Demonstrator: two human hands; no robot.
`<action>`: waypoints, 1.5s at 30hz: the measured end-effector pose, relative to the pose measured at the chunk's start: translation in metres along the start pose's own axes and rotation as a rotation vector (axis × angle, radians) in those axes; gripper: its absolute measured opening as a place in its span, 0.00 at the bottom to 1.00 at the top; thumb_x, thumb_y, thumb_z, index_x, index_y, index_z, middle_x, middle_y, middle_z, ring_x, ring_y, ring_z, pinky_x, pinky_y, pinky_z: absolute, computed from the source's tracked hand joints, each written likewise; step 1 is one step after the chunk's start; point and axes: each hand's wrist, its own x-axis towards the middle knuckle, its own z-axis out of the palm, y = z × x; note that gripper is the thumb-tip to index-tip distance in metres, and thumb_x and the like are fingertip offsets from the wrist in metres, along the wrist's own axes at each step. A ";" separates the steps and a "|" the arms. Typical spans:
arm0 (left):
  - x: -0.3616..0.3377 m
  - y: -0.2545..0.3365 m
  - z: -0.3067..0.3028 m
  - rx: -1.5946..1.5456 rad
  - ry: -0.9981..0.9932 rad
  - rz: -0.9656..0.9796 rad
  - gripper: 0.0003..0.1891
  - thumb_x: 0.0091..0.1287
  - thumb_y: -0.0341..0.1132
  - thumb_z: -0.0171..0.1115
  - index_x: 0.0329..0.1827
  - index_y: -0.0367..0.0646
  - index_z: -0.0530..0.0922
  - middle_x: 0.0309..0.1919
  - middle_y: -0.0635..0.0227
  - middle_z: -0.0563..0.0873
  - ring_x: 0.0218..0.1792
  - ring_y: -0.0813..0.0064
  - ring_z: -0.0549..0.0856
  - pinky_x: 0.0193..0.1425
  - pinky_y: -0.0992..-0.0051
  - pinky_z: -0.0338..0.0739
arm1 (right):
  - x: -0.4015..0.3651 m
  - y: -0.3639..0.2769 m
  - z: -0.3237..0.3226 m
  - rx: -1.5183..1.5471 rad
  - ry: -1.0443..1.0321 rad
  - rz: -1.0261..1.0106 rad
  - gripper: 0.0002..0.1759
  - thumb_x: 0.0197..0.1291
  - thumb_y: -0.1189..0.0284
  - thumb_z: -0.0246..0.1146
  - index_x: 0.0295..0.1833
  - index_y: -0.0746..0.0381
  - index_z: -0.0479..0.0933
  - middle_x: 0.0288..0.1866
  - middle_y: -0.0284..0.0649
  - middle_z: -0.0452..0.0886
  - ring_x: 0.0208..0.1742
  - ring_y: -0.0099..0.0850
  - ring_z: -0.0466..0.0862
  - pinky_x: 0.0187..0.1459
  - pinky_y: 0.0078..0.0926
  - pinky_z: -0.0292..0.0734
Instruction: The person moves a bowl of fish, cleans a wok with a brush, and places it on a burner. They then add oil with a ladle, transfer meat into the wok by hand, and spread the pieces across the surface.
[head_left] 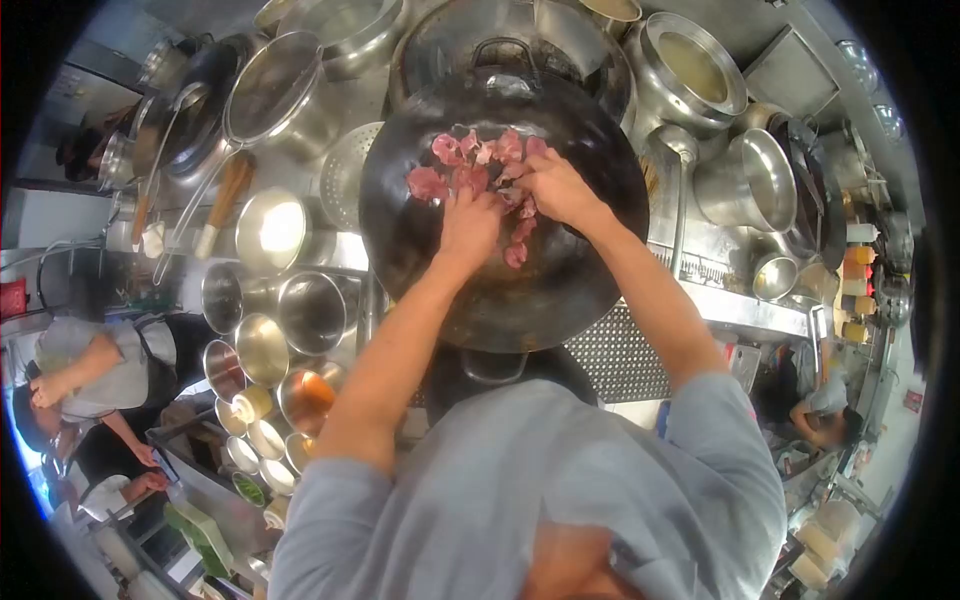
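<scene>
Wok (500,300), centred before me: meat (450,160) heaped inside, the walls containing it. My right hand (555,185) gripped meat; my left hand (470,225) pressed in, grip unclear.

We are looking along a crowded steel kitchen line. Left of the perforated steel panel (622,357), small steel bowls (262,345) are crowding the counter (glare on every rim). Above the panel a stockpot (690,70) is catching bright light; far left, two people (100,370) are standing; right, sauce bottles (858,272) are lining up.
</scene>
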 end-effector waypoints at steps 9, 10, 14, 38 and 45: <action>0.017 0.006 0.011 0.049 0.067 -0.030 0.13 0.66 0.34 0.55 0.47 0.42 0.86 0.51 0.65 0.84 0.56 0.55 0.77 0.59 0.52 0.71 | 0.019 0.011 0.014 0.090 0.002 0.051 0.17 0.48 0.79 0.65 0.46 0.58 0.86 0.49 0.42 0.85 0.46 0.44 0.84 0.50 0.39 0.79; 0.015 0.008 0.006 0.052 0.047 -0.036 0.13 0.67 0.34 0.55 0.47 0.42 0.85 0.51 0.65 0.84 0.56 0.55 0.76 0.59 0.52 0.71 | 0.013 -0.001 -0.009 0.171 0.001 0.077 0.16 0.48 0.78 0.65 0.46 0.58 0.86 0.48 0.43 0.85 0.46 0.44 0.84 0.50 0.39 0.79; 0.004 -0.004 -0.003 -0.026 -0.011 -0.013 0.11 0.64 0.33 0.60 0.46 0.43 0.85 0.51 0.63 0.85 0.55 0.54 0.79 0.57 0.56 0.74 | 0.000 -0.006 -0.023 0.078 -0.057 0.029 0.13 0.51 0.77 0.65 0.44 0.57 0.86 0.43 0.42 0.85 0.47 0.44 0.83 0.48 0.41 0.78; 0.015 -0.002 -0.009 -0.771 -0.255 -0.327 0.17 0.67 0.45 0.66 0.43 0.38 0.87 0.35 0.59 0.90 0.37 0.72 0.88 0.44 0.69 0.79 | -0.018 -0.019 -0.037 0.483 -0.218 0.127 0.15 0.58 0.69 0.66 0.51 0.60 0.84 0.45 0.48 0.87 0.49 0.46 0.86 0.51 0.39 0.79; 0.017 0.006 -0.004 -0.565 0.148 -0.212 0.07 0.62 0.32 0.67 0.39 0.39 0.81 0.34 0.59 0.87 0.38 0.59 0.87 0.46 0.62 0.80 | -0.018 -0.027 -0.026 0.474 0.008 0.153 0.11 0.57 0.72 0.66 0.45 0.61 0.85 0.44 0.45 0.86 0.48 0.45 0.85 0.53 0.37 0.79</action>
